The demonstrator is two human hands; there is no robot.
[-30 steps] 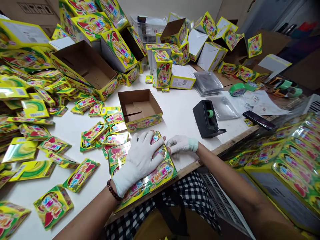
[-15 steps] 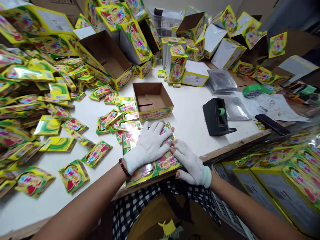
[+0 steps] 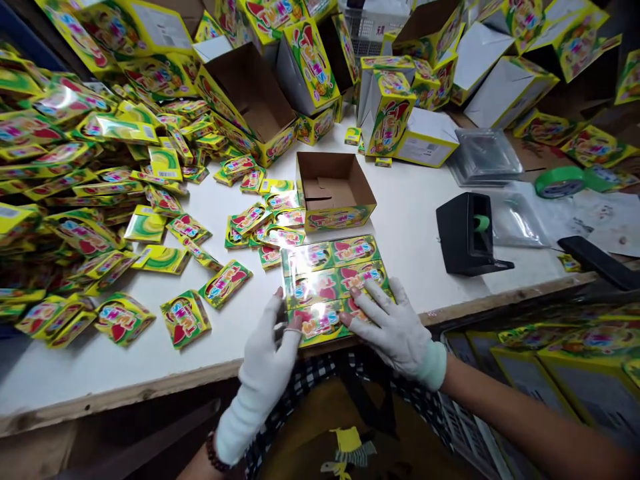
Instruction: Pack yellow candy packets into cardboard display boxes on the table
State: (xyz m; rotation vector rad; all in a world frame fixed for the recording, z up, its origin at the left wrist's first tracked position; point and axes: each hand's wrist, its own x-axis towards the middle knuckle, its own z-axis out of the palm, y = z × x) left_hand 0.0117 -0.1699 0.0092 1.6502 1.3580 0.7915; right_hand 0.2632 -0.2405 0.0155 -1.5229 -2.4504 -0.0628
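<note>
The left hand (image 3: 270, 353) has come off the top of the flat pack of small boxes (image 3: 333, 273) and moved to its near left corner, while the right hand (image 3: 397, 333) has slid from beside the pack onto its near right part. The pack's printed face, half hidden under the left palm before, now shows mostly uncovered, which suggests the pressing or smoothing on top has eased and the edges are being steadied or squared. The pack lies flat at the front of the desk (image 3: 407, 267), just nearer than an open carton (image 3: 340, 219). The left thumb and fingers are apart, touching the pack at its left side; the right fingers are spread over its face, clamped on nothing

Counted: one pack, its top showing six small boxes in two columns of three; one open carton just behind it; one black tape dispenser (image 3: 463, 237) and, farther right, two green tape rolls (image 3: 559, 182); one black phone-like object (image 3: 595, 260). The heaped loose boxes (image 3: 85, 173) overlap too much to count
</note>
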